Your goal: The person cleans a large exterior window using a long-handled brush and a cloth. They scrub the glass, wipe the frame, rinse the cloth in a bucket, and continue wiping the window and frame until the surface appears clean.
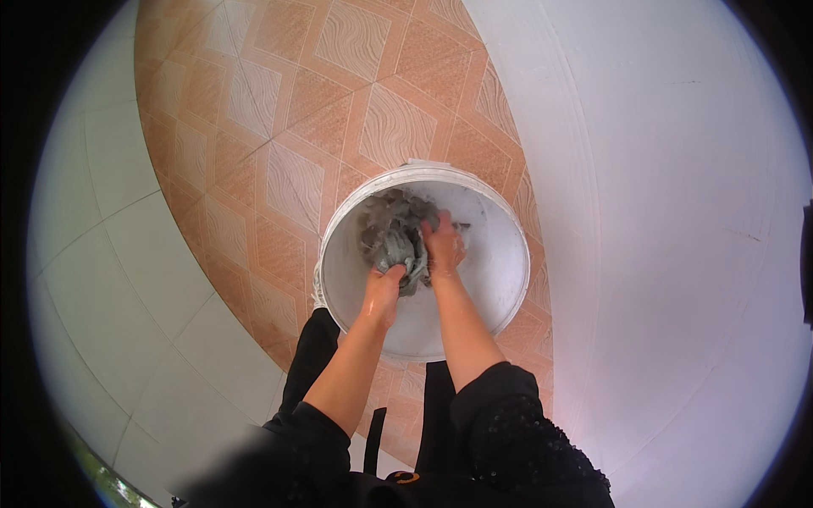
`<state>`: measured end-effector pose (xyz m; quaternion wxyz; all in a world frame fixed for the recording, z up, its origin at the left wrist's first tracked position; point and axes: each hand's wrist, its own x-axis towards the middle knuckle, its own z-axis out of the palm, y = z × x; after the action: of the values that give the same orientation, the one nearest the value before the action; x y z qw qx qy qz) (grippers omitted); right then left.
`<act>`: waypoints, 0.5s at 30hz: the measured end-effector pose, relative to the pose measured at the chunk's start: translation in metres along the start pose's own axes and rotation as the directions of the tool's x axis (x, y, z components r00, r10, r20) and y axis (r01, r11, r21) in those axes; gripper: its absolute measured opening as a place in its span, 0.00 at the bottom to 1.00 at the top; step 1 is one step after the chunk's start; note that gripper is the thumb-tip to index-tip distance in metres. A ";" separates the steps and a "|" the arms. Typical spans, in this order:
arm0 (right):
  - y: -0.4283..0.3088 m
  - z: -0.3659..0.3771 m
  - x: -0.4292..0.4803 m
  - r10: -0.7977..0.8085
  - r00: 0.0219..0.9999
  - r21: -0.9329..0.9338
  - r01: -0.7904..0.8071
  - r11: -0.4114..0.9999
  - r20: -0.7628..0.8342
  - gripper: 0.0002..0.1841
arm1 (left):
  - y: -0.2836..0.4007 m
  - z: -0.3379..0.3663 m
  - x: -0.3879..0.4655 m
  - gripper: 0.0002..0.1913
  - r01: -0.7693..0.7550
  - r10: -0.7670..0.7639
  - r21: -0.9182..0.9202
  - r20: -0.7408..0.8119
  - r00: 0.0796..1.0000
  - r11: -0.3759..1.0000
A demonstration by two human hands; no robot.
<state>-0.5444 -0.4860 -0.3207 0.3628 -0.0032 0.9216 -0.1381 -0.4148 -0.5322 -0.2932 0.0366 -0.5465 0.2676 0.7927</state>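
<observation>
A round white plastic bucket [502, 298] stands on the floor in front of me. Inside lies a bunched, wet grey cloth [395, 244], its folds spreading towards the bucket's far left wall. My left hand [383, 292] grips the near end of the cloth, thumb on top. Beside it, my right hand [445, 246] reaches into the right edge of the same bundle, slightly blurred. Its fingers touch the cloth, but whether they close on it cannot be made out. Both hands look wet.
Patterned orange-brown tiles [305, 114] cover the floor beneath the bucket. A smooth white wall [654, 209] rises close on the right; a pale tiled wall [127, 254] runs along the left. My black trouser leg [310, 355] is near the bucket's left rim. A black strap [375, 441] hangs below me.
</observation>
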 end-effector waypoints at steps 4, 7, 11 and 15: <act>0.065 0.031 0.092 0.230 0.973 0.106 -0.230 0.967 0.013 0.22 | 0.018 0.015 0.011 0.33 0.171 -0.221 -0.205 -0.254 0.942 0.964; 0.043 0.044 0.064 0.045 0.994 0.382 -0.079 0.921 0.097 0.15 | 0.025 0.015 0.022 0.34 0.312 -0.443 -0.419 -0.262 0.857 0.853; 0.023 0.018 -0.036 -0.146 0.961 0.743 -0.081 0.664 0.235 0.12 | 0.013 -0.005 0.024 0.31 0.218 -0.283 -0.511 -0.051 0.958 0.831; 0.011 -0.027 -0.118 -0.421 0.907 0.644 0.330 0.690 -0.013 0.11 | 0.013 -0.012 0.024 0.28 0.349 -0.207 -0.593 0.295 0.933 0.726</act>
<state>-0.4748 -0.4565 -0.2261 0.3682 -0.0792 0.7731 -0.5104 -0.4193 -0.5545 -0.3127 -0.0038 -0.4740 -0.1074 0.8740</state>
